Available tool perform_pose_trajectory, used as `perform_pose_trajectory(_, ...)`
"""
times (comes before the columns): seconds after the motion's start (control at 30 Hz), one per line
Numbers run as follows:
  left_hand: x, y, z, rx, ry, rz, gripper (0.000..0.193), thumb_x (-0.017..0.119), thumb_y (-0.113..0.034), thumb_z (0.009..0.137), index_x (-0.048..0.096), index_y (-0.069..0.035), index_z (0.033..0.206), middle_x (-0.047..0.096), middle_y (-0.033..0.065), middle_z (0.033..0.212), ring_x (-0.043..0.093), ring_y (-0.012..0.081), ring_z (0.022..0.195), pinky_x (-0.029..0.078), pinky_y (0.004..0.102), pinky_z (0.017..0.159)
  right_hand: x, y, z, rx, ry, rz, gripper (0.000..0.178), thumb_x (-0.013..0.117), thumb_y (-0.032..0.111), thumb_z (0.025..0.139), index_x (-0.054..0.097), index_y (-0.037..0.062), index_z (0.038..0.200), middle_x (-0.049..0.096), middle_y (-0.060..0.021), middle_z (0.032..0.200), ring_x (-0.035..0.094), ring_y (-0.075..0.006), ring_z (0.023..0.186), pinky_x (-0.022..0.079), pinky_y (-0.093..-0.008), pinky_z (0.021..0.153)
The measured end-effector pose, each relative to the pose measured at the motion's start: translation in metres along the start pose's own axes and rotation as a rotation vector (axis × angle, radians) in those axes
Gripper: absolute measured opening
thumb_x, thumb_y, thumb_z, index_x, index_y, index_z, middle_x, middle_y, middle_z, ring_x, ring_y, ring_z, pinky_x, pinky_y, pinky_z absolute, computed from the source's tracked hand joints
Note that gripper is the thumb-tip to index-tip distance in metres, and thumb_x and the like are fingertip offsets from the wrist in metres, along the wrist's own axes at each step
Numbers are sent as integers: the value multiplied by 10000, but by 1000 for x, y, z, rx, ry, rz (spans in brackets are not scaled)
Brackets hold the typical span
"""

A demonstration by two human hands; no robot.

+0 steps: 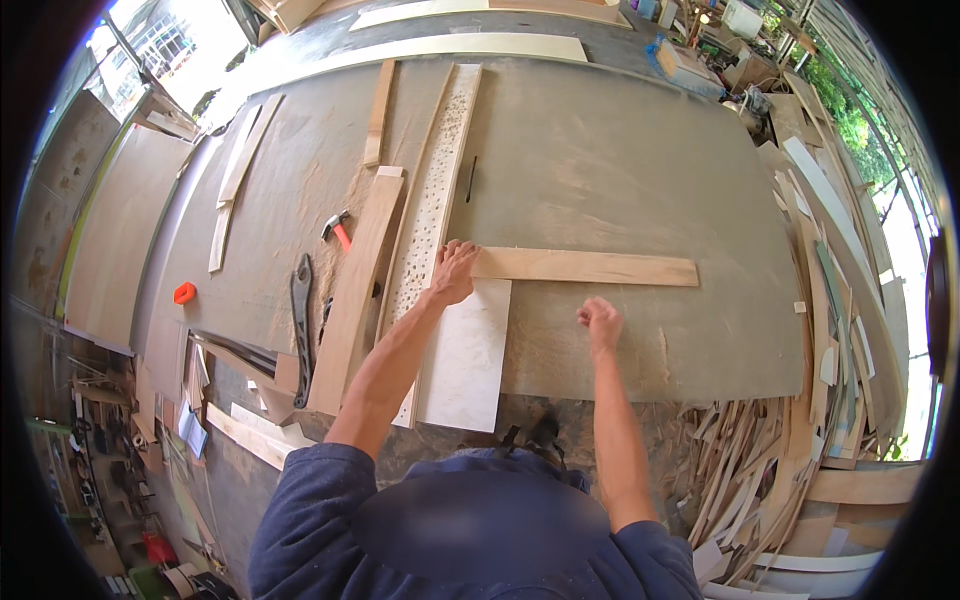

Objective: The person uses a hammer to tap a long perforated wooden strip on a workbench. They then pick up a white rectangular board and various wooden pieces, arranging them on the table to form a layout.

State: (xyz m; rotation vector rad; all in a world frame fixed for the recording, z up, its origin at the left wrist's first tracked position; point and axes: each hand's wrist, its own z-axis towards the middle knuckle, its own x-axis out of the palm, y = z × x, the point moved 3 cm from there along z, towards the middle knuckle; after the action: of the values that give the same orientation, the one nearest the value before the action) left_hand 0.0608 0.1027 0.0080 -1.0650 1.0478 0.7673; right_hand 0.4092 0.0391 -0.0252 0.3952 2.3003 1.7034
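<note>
My left hand rests with spread fingers on the left end of a short wooden plank that lies crosswise on the big grey board. Under that end lies a pale rectangular panel, and beside it a long strip full of small holes. My right hand hovers over the grey board just below the plank, fingers curled into a loose fist, holding nothing that I can see.
A long plank lies left of the perforated strip. Further left are a hammer with a red handle, a dark handsaw and an orange object. A pencil lies further up. Wood offcuts pile up at the right.
</note>
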Motion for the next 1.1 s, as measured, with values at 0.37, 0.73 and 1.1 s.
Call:
perform_pose_trajectory(0.37,42,-84,-30,-224,173,-179,916,625,-470,948,222,27,1604,143,311,1658,48,451,1575,43,606,1266,36,77,59,-718,193,-1478,906,780,3,701,433,90,1534,429,-128,1533,394,-311,1421,329,-487,1186)
perform_pose_trajectory(0.73,26,-87,-36,-239,270,-31,987,606,-491,939,122,26,1627,86,298,1676,3,424,1587,-12,638,1262,66,81,72,-691,586,-1473,740,771,-66,662,585,45,1370,516,-100,1406,469,-305,1315,369,-440,1164)
perform_pose_trajectory(1.1,33,-93,-1,8,292,113,1002,627,-439,914,99,19,1632,72,294,1691,11,416,1591,12,531,1299,62,62,65,-686,505,-1400,628,665,-100,783,583,10,1396,512,-96,1392,473,-311,1288,361,-462,1183)
